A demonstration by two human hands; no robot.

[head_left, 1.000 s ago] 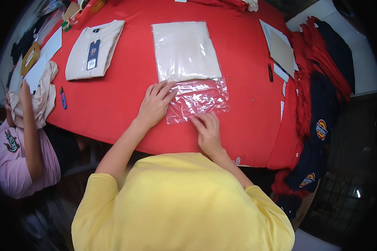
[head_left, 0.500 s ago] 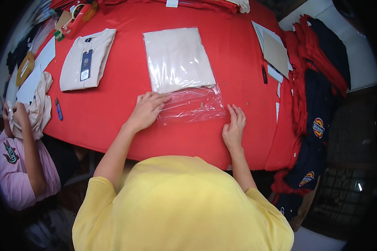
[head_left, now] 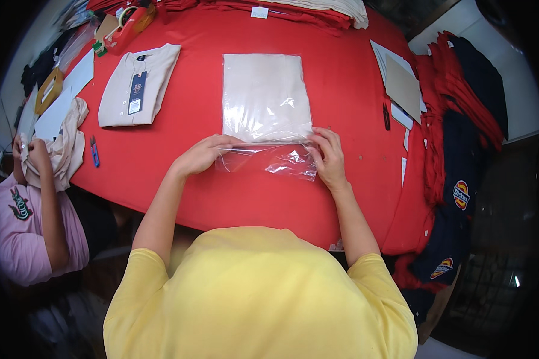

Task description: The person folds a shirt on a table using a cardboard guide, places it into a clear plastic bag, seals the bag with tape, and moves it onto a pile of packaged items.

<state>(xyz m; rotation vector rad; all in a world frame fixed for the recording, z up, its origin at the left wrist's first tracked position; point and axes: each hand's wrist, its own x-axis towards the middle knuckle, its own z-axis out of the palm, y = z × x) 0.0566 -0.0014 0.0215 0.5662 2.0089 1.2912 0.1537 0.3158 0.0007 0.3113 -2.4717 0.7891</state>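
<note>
A folded cream garment (head_left: 265,99) lies flat inside a clear plastic bag (head_left: 269,161) on the red-covered table in front of me. The bag's loose, wrinkled end extends past the garment toward me. My left hand (head_left: 205,155) pinches the bag's left edge, just below the garment's near edge. On the opposite side, my right hand (head_left: 329,158) has its fingers curled over the bag's right edge at the same level. Left of the bag rests another folded cream garment (head_left: 139,87), unbagged, with a dark hang tag (head_left: 137,93).
Blue thread snips (head_left: 94,151) lie on the left, near a co-worker's hands (head_left: 36,155) holding cream cloth (head_left: 66,149). A tape dispenser (head_left: 129,27) sits at the far left. Cards (head_left: 403,87) and red and navy garments (head_left: 449,155) line the right side.
The bag has turned from a slant to nearly straight, its near end shifting left. My right hand has moved up and left onto the bag's edge; my left hand stays at the opposite edge.
</note>
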